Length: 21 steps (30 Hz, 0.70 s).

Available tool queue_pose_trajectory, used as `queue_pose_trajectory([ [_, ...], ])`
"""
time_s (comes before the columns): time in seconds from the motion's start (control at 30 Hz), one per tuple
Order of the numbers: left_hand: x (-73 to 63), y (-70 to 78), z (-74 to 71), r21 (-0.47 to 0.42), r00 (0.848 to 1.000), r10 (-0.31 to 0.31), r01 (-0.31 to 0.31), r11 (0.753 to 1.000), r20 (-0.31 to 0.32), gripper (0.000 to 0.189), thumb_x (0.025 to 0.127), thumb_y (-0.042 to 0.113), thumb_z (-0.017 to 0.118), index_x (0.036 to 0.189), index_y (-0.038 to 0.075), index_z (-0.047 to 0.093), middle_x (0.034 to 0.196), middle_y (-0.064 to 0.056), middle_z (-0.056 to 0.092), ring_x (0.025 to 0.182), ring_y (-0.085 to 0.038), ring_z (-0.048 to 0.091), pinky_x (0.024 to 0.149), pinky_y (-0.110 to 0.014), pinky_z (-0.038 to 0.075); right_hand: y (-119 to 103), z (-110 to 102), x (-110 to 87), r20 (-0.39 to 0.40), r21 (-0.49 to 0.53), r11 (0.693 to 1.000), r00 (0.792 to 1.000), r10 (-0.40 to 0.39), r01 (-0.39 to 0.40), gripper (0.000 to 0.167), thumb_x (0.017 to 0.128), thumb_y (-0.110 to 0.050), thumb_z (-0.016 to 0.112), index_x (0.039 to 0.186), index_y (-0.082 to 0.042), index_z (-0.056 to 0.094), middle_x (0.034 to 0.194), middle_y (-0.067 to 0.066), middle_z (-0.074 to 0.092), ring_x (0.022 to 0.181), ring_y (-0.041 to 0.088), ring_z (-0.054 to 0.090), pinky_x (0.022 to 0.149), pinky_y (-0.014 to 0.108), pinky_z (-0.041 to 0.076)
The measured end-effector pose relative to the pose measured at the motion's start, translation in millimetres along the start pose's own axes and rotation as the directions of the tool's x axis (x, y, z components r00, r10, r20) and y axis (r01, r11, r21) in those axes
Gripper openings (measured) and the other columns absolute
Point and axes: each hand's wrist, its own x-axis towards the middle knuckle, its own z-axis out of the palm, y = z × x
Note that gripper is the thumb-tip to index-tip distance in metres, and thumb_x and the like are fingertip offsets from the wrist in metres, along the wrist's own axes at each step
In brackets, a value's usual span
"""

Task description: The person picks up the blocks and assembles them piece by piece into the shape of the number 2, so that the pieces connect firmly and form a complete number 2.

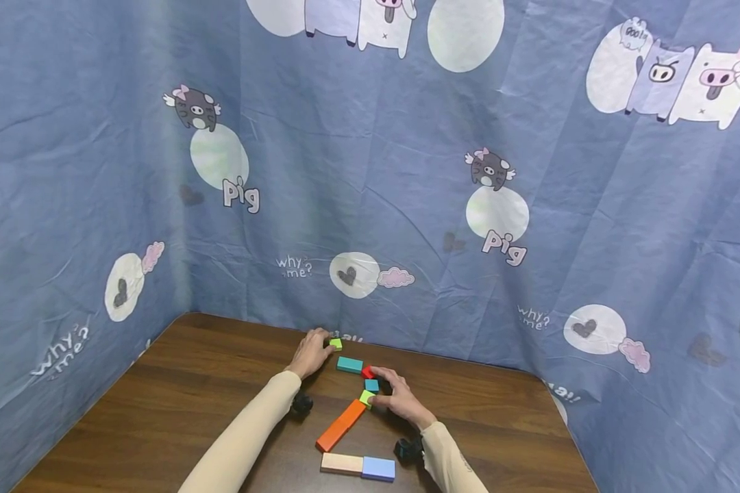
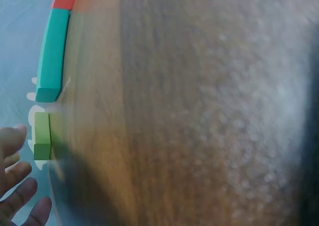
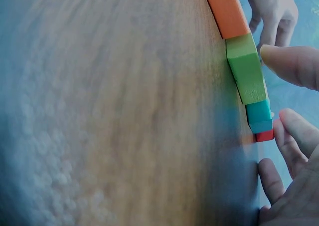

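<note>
Beside a small lime-green block at the table's far edge is my left hand. The left wrist view shows its fingers spread, with a gap to that block. My right hand lies along the right side of a short row: a red block, a blue-teal block and another lime-green block. Its thumb is by the green block and its forefinger by the red one; contact is hard to tell. A long teal block lies between the far green block and the red one.
Orange blocks continue the line toward the near side. Closer still, a pale wooden block and a light-blue block lie end to end. A blue patterned cloth hangs behind the brown wooden table.
</note>
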Motion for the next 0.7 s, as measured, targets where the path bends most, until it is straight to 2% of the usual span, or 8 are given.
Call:
queue_pose_trajectory([
  [0.33,-2.1,-1.7,2.2,0.071,0.999,0.006,-0.010,0.997,0.050,0.034,0.092,0.023,0.064,0.120,0.003,0.064,0.121,-0.014,0.061,0.115,-0.033,0.050,0.095,-0.051,0.040,-0.7,1.0,-0.2,-0.009,-0.003,1.000,1.000,-0.007,0.007,0.066,0.079,-0.020,0.076,0.139,-0.013,0.048,0.144,0.010,0.045,0.129,0.038,0.034,0.101,0.062,0.024],
  [0.53,-1.9,-2.1,1.0,0.090,0.999,0.001,-0.004,0.996,0.036,0.033,0.093,0.022,0.063,0.121,0.003,0.064,0.119,-0.013,0.062,0.113,-0.032,0.052,0.095,-0.049,0.040,-2.5,2.1,-0.3,-0.028,0.034,0.999,1.000,-0.009,0.010,0.065,0.079,-0.014,0.075,0.138,-0.010,0.049,0.144,0.013,0.045,0.128,0.039,0.034,0.100,0.065,0.022],
  [0.7,-1.6,-0.4,-1.6,0.082,1.000,-0.005,0.003,0.997,0.020,0.034,0.092,0.023,0.066,0.118,0.002,0.065,0.116,-0.014,0.063,0.110,-0.032,0.054,0.093,-0.049,0.041,-1.5,1.8,0.5,-0.026,0.014,1.000,1.000,-0.002,0.002,0.065,0.079,-0.018,0.076,0.138,-0.012,0.049,0.144,0.010,0.045,0.128,0.037,0.034,0.101,0.062,0.023],
])
